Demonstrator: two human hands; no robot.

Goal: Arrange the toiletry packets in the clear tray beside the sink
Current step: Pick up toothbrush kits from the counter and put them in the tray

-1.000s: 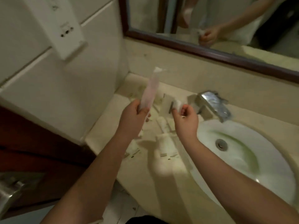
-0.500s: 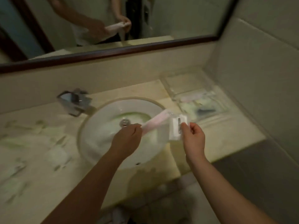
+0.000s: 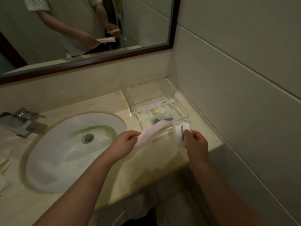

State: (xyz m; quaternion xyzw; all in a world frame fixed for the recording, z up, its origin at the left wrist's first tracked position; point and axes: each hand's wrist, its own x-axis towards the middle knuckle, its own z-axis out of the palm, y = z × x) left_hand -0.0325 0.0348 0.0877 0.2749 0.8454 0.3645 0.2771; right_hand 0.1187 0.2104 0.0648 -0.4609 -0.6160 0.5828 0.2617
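- Our left hand (image 3: 126, 141) pinches the long pink packet (image 3: 152, 131) by its near end; its long axis runs from the hand up toward the counter's back right corner, far tip over the clear tray's (image 3: 185, 114) near edge.
- Our right hand (image 3: 196, 142) clamps finger and thumb on the flat white packet (image 3: 180, 133), held upright above the tray's near right corner.
- Risk, as we judge it: the pink packet could catch the tray wall, or slide into the sink (image 3: 48, 160) if released early.
- Packets already lie crosswise inside the tray.

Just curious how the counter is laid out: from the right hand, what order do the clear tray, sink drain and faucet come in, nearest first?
From the right hand:
1. Clear tray, just beyond it, by the wall.
2. Sink drain, to its left, mid-basin.
3. Faucet, far left.
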